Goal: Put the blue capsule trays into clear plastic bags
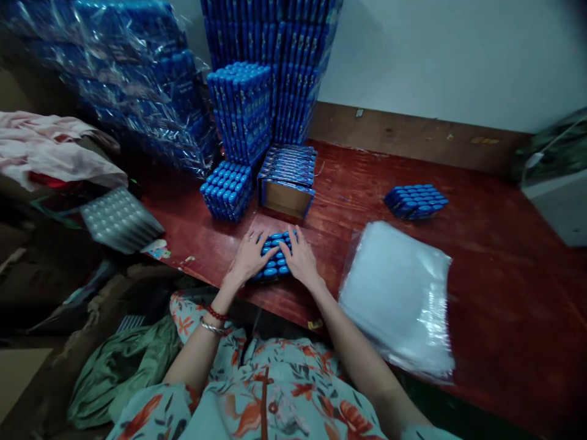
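Observation:
A small block of blue packs with glossy rounded tops (276, 255) rests at the table's near edge, between my two hands. My left hand (253, 253) clasps its left side, thumb reaching over the top. On the opposite side my right hand (296, 253) grips the block, its thumb also lying across the rounded tops. The hands partly cover the packs. Just beyond them is a printed blue cardboard box (288, 198), its open side facing me. Left of that box stands a taller block of the same blue packs (227, 190).
Clear plastic bags (397, 293) lie in a pile on the right. Behind them sits another blue block (416, 201). Tall blue stacks (241, 110) and plastic-wrapped bundles (137, 85) rise at the back left. A silvery ridged block (120, 219) is at the left edge.

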A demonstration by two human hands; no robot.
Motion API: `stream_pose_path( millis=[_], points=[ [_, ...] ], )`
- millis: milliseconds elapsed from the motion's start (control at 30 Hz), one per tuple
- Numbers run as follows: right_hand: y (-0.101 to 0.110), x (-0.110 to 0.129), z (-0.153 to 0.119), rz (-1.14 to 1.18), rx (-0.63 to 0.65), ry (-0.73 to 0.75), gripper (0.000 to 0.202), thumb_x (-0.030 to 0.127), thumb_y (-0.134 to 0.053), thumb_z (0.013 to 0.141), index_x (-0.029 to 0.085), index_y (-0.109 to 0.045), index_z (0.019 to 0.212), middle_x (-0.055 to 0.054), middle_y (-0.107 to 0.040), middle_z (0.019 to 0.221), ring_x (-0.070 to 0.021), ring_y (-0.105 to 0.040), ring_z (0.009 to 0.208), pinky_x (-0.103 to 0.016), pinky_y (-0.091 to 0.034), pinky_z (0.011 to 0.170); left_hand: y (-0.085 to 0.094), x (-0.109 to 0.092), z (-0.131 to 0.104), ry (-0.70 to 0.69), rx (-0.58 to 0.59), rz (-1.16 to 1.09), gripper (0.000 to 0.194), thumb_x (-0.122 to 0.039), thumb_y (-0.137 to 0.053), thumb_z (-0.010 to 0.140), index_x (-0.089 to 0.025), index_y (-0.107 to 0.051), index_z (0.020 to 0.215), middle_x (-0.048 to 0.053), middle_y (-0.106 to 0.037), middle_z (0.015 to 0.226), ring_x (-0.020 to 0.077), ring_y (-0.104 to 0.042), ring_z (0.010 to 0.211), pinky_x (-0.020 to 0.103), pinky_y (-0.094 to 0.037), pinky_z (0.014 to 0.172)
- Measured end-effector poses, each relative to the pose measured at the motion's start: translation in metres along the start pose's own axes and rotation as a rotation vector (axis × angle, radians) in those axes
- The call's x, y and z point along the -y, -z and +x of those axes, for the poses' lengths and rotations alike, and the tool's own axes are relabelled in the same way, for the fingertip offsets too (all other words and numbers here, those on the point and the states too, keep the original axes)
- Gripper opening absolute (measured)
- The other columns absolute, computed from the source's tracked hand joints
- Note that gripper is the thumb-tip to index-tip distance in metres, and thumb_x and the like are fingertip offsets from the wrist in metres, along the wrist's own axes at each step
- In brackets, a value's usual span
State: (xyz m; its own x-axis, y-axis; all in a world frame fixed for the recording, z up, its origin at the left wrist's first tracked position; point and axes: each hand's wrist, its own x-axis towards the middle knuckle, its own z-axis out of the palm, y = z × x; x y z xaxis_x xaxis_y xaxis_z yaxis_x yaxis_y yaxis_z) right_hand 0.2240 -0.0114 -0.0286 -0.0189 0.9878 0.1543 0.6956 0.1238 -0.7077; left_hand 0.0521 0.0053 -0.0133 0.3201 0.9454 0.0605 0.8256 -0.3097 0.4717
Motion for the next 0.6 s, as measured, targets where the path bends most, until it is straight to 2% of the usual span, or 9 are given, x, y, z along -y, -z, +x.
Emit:
stream_pose_path(
  millis=[67, 133, 267, 333, 400, 433, 533, 567, 600],
  points=[
    [-0.006, -0.010, 0.006, 0.061, 0.072, 0.008, 0.059, 0.051, -0.037, 0.092, 0.023, -0.032, 0.144, -0.010, -0.030, 0.150, -0.0279, -0.032, 0.136, -0.049, -0.030, 0.109, -0.009, -0.006, 0.000, 0.049, -0.040, 0.059, 0.058, -0.051, -0.040, 0.090, -0.018, -0.045, 0.137, 0.013, -0.053, 0.130, 0.0315, -0.041, 0.122, 0.046, -0.035, 0.104],
    [-0.008, -0.017, 0.013, 0.119, 0.072, 0.052, 0.059, 0.050, -0.039, 0.091, 0.020, -0.035, 0.142, -0.010, -0.036, 0.147, -0.0250, -0.036, 0.133, -0.044, -0.032, 0.109, -0.015, -0.013, -0.006, 0.143, -0.089, 0.095, 0.057, -0.050, -0.038, 0.090, -0.019, -0.045, 0.137, 0.014, -0.056, 0.124, 0.0332, -0.045, 0.114, 0.047, -0.041, 0.096],
    [0.006, -0.024, 0.020, 0.284, -0.091, 0.048, 0.048, 0.046, -0.035, 0.092, 0.017, -0.053, 0.126, -0.010, -0.058, 0.127, -0.0187, -0.055, 0.114, -0.034, -0.043, 0.098, -0.018, -0.036, -0.038, 0.314, -0.121, 0.085, 0.057, -0.050, -0.036, 0.091, -0.020, -0.041, 0.140, 0.017, -0.054, 0.123, 0.0365, -0.047, 0.111, 0.054, -0.041, 0.092],
    [0.025, -0.031, 0.010, 0.303, -0.146, 0.028, 0.042, 0.045, -0.038, 0.092, 0.017, -0.061, 0.114, -0.008, -0.065, 0.113, -0.0173, -0.060, 0.102, -0.032, -0.046, 0.091, -0.018, -0.045, -0.062, 0.298, -0.091, 0.009, 0.056, -0.050, -0.036, 0.091, -0.021, -0.041, 0.139, 0.017, -0.053, 0.123, 0.0348, -0.048, 0.112, 0.054, -0.040, 0.095],
    [0.053, -0.047, -0.011, 0.281, -0.164, 0.014, 0.037, 0.046, -0.045, 0.089, 0.017, -0.065, 0.100, -0.008, -0.068, 0.100, -0.0187, -0.061, 0.094, -0.033, -0.047, 0.087, -0.019, -0.048, -0.089, 0.224, -0.107, -0.124, 0.055, -0.048, -0.038, 0.092, -0.022, -0.038, 0.139, 0.014, -0.048, 0.130, 0.0307, -0.047, 0.118, 0.050, -0.039, 0.100],
    [0.070, -0.059, -0.026, 0.256, -0.172, 0.000, 0.036, 0.048, -0.049, 0.087, 0.017, -0.066, 0.094, -0.008, -0.068, 0.094, -0.0201, -0.061, 0.089, -0.035, -0.047, 0.085, -0.020, -0.048, -0.105, 0.205, -0.167, -0.196, 0.053, -0.047, -0.038, 0.092, -0.022, -0.038, 0.138, 0.013, -0.046, 0.131, 0.0279, -0.045, 0.121, 0.046, -0.039, 0.103],
    [0.122, -0.101, -0.080, 0.046, -0.145, -0.055, 0.034, 0.052, -0.059, 0.080, 0.020, -0.066, 0.087, -0.008, -0.066, 0.085, -0.0237, -0.057, 0.084, -0.039, -0.045, 0.080, -0.028, -0.036, -0.150, 0.341, -0.353, -0.355, 0.042, -0.047, -0.038, 0.091, -0.021, -0.047, 0.123, 0.010, -0.053, 0.117, 0.0233, -0.053, 0.111, 0.040, -0.043, 0.099],
    [0.135, -0.115, -0.100, -0.061, -0.110, -0.077, 0.037, 0.054, -0.060, 0.078, 0.020, -0.065, 0.092, -0.009, -0.065, 0.088, -0.0249, -0.056, 0.086, -0.041, -0.045, 0.081, -0.033, -0.030, -0.163, 0.432, -0.313, -0.388, 0.042, -0.050, -0.041, 0.088, -0.021, -0.050, 0.117, 0.010, -0.057, 0.108, 0.0238, -0.058, 0.101, 0.040, -0.047, 0.093],
    [0.145, -0.126, -0.119, -0.156, -0.069, -0.100, 0.041, 0.055, -0.061, 0.076, 0.020, -0.064, 0.098, -0.010, -0.064, 0.093, -0.0263, -0.055, 0.088, -0.042, -0.044, 0.083, -0.039, -0.024, -0.173, 0.510, -0.201, -0.427, 0.046, -0.055, -0.045, 0.084, -0.020, -0.051, 0.114, 0.009, -0.059, 0.101, 0.0244, -0.060, 0.091, 0.041, -0.051, 0.084]
  ],
)
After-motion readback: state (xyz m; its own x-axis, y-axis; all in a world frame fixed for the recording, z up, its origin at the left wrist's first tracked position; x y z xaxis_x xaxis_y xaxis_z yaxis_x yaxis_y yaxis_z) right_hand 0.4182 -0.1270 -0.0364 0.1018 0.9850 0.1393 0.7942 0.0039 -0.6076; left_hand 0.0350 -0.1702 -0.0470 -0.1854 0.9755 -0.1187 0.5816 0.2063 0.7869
